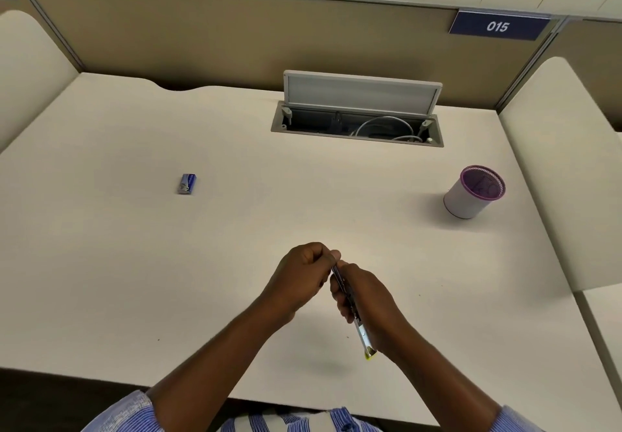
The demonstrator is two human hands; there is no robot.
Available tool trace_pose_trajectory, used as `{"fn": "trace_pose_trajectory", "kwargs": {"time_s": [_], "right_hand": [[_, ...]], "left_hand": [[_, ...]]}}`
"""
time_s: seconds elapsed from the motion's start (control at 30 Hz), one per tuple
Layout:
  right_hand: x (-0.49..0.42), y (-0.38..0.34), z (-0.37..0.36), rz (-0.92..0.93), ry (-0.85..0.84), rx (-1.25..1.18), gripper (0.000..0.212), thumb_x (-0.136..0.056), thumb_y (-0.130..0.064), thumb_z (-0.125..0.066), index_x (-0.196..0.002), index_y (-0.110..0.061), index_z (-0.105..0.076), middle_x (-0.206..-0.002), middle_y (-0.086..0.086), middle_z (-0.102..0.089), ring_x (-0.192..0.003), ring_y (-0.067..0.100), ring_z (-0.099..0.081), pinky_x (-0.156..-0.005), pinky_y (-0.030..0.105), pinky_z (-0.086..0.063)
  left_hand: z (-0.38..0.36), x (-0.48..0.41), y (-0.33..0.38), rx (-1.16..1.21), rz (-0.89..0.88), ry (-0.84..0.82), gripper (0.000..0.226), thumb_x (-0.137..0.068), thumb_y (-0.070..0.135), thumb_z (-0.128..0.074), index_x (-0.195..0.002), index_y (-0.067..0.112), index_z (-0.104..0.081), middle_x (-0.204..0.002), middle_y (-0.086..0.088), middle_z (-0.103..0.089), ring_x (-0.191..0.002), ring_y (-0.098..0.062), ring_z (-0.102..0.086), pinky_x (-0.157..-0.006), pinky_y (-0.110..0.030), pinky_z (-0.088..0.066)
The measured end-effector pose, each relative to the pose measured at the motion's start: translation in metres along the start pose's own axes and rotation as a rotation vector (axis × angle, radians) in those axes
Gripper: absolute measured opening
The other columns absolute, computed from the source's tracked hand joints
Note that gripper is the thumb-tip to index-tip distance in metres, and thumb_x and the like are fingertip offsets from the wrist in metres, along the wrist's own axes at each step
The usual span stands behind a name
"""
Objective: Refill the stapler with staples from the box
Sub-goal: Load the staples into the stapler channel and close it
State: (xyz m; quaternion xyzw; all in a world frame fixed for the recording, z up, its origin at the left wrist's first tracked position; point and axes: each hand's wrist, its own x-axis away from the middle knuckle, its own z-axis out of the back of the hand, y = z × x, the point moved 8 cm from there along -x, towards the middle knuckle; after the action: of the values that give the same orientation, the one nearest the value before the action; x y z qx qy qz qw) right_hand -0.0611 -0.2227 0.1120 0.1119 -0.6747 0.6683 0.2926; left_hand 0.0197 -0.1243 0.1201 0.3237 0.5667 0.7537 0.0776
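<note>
Two bare hands are seen close together above the near middle of the pale desk (134, 263), both closed on the stapler (351, 300), which is held clear of the surface and tilted, its far end up between the hands and its yellow-green tipped near end pointing down toward the desk's front edge. The left hand (299, 280) is curled with its fingertips pinched at the stapler's upper end; the right hand (365, 300) is wrapped around the body from the right side, so that much of the tool is hidden. The staple box (187, 183), small and blue, lies flat well to the left and farther back, apart from the hands; print is carried on its top, but it is too small to be read. A white pen cup with a purple mesh rim (474, 192) stands well to the right and farther back. An open cable hatch (356, 122) is set into the desk near the back, its grey lid raised upright and white cables coiled inside. Wide bare surface lies between the hands and the box, with nothing in the way. The desk is bounded by a tan partition (202, 38) at the back and pale rounded side panels at left and right. A dark blue plate (497, 25) on the partition is marked "015". Blue striped sleeves are seen at the bottom edge
</note>
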Motion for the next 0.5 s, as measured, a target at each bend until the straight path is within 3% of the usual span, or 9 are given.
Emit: {"fn": "trace_pose_trajectory", "kwargs": {"time_s": [0.33, 0.5], "right_hand": [[0.0004, 0.001, -0.0019, -0.062, -0.076, -0.047, 0.039, -0.102, -0.027, -0.037, -0.071, -0.015, -0.057, -0.06, -0.001, -0.05, -0.049, 0.013, -0.042, -0.049, 0.025, -0.035], [-0.0012, 0.0027, -0.0029, -0.13, -0.085, -0.118, 0.03, -0.099, -0.022, -0.039, -0.075, -0.014, -0.055, -0.06, -0.002, -0.049, -0.05, 0.012, -0.041, -0.05, 0.025, -0.033]], "left_hand": [[-0.0011, -0.0002, -0.0048, 0.05, 0.037, 0.007, 0.033, -0.095, 0.035, -0.062, -0.076, 0.007, -0.06, -0.059, 0.0, -0.049, -0.049, -0.013, -0.039, -0.045, -0.02, -0.034], [-0.002, -0.0007, -0.0012, -0.071, -0.024, 0.034, 0.027, -0.092, 0.043, -0.065, -0.081, 0.019, -0.067, -0.058, 0.013, -0.054, -0.052, -0.004, -0.047, -0.06, -0.025, -0.04]]}}
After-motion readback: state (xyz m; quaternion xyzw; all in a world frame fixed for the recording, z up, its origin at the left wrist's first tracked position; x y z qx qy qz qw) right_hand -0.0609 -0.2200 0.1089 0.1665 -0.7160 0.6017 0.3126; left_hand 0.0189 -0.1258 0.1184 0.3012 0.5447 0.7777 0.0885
